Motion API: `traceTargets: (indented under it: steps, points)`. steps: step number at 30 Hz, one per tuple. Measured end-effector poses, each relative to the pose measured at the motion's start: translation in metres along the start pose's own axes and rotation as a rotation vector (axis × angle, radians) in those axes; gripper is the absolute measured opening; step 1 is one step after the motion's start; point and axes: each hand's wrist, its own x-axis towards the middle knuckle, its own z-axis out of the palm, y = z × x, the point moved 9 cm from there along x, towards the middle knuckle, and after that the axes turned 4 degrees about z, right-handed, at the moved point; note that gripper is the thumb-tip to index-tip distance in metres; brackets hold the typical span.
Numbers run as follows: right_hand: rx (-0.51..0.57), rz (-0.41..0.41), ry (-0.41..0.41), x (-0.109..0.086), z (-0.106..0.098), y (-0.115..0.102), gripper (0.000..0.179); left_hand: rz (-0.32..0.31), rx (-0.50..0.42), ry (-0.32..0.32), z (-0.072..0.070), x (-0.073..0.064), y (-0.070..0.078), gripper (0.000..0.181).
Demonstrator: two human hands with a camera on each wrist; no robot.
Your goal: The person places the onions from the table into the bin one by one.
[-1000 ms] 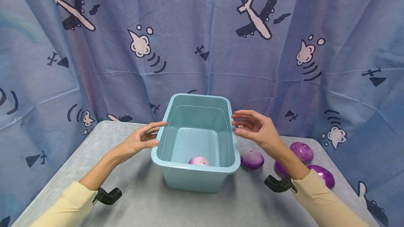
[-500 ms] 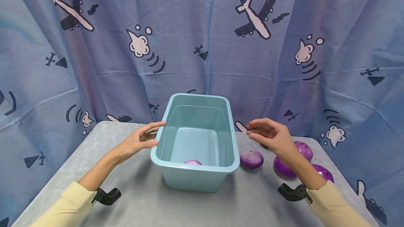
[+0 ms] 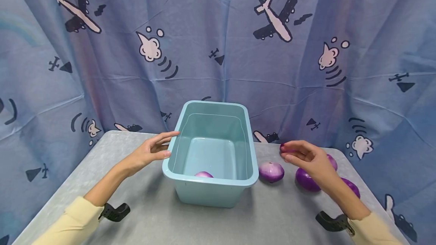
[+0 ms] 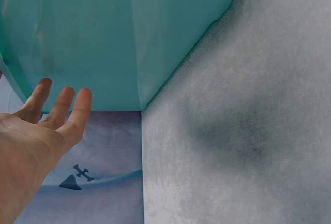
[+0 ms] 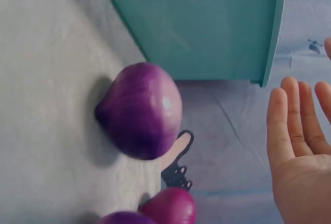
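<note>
A light-blue plastic tub [image 3: 211,182] stands mid-table with a purple onion [image 3: 204,174] inside, partly hidden by the near rim. At the tub's left rim, my left hand [image 3: 150,152] rests with fingers loosely extended, empty. My right hand [image 3: 313,162] hovers right of the tub, its fingers spread and relaxed in the right wrist view. Closest to it is a reddish-purple onion [image 3: 282,148], mostly covered by the fingers in the head view; no grip on it shows. Another onion [image 3: 271,172] lies against the tub's right side.
More purple onions lie at the right: one [image 3: 306,180] below the right hand, others [image 3: 332,162] partly behind the right hand and forearm. A grey table [image 3: 143,214] carries everything. A blue curtain [image 3: 190,67] with airplane prints hangs close behind.
My right hand has moved away from the tub's right rim, rightward and down toward the onions. Inside the tub, the onion has rolled slightly left. My left hand stays put.
</note>
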Motion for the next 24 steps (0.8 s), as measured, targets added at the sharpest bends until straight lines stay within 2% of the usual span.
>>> traceTargets:
  steps: [5,15,24]
  points:
    - [-0.057,0.066,0.026,-0.010,-0.011,0.012,0.037,-0.002,0.003,0.001,0.000,0.000,0.000,0.062]
    - [-0.027,0.017,0.004,-0.026,-0.025,0.017,0.032,-0.002,-0.001,-0.004,0.000,0.000,0.002,0.063]
    - [-0.135,-0.003,0.048,-0.038,-0.041,0.026,0.032,0.004,-0.012,-0.007,0.000,0.001,0.001,0.063]
